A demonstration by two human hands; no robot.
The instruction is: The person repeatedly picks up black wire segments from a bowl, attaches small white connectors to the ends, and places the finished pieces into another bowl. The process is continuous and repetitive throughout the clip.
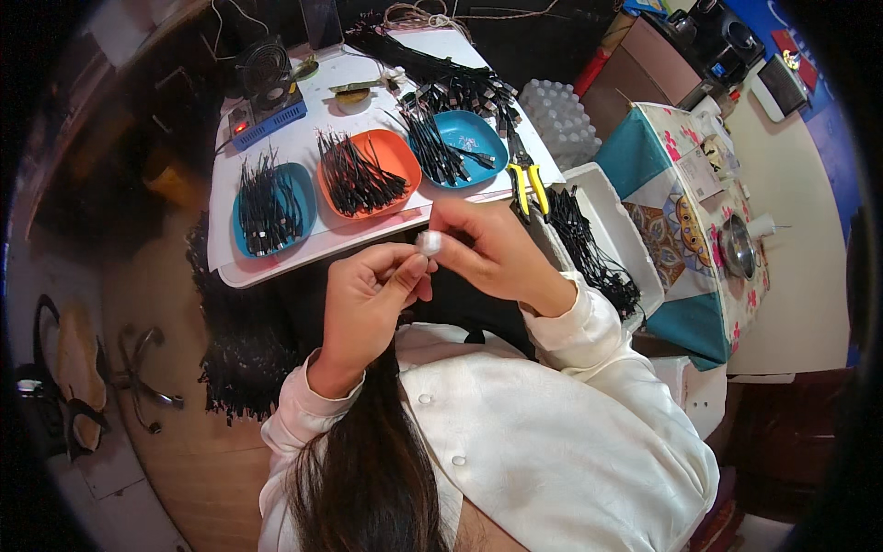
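Note:
In front of my body, just off the table's near edge, my two hands meet. My left hand (370, 299) is closed, its thumb and fingertips pinched together. My right hand (497, 253) is closed too, with thumb and forefinger meeting the left fingertips. A small white piece (429, 243) shows between them; I cannot tell whether it is held or wrapped round a fingertip. Nearest to the hands are an orange tray (409, 164) and a blue tray (492, 147), both holding short black cables (361, 179). Another blue tray (302, 207) with cables stands at the left.
Yellow-handled pliers (528, 189) lie at the white table's (322, 120) right edge. A blue soldering station (267, 120) and a small fan (267, 69) stand back left. A white foam box (648, 276) with black cables sits to the right, beside a cloth-covered table with a metal bowl (738, 247).

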